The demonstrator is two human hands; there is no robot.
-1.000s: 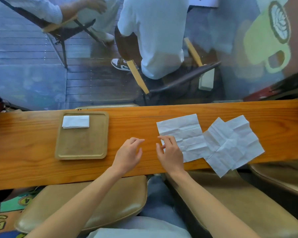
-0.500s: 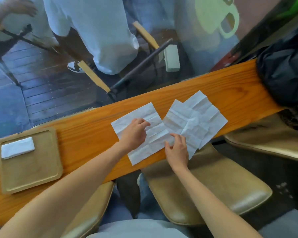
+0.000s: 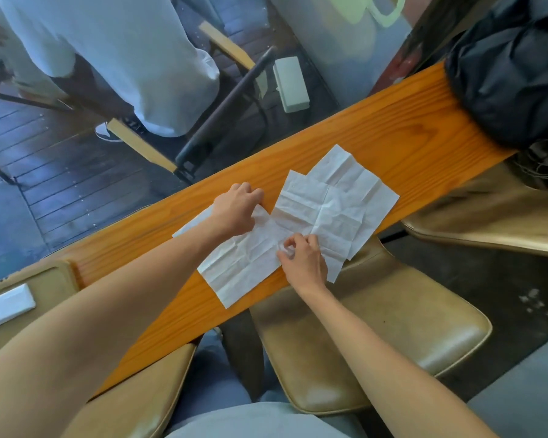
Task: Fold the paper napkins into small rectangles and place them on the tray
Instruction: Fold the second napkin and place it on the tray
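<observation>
An unfolded white napkin (image 3: 244, 263) lies flat on the orange wooden counter (image 3: 393, 137). My left hand (image 3: 234, 210) presses on its far edge with the fingers curled. My right hand (image 3: 304, 257) pinches the napkin's near right corner, where it meets two more unfolded napkins (image 3: 339, 203) that overlap each other to the right. A wooden tray (image 3: 54, 279) sits at the far left edge of the view. One folded napkin (image 3: 7, 306) lies on it.
A black bag (image 3: 513, 74) rests on the counter's right end. Tan cushioned stools (image 3: 377, 336) stand below the counter's near edge. Beyond the glass in front, a person in white sits on a chair (image 3: 133, 58).
My left hand has moved from the bare counter onto the napkin's far edge. My right hand has slid to the napkin's right corner and pinched it. The view has swung right, pushing the tray to the left edge.
</observation>
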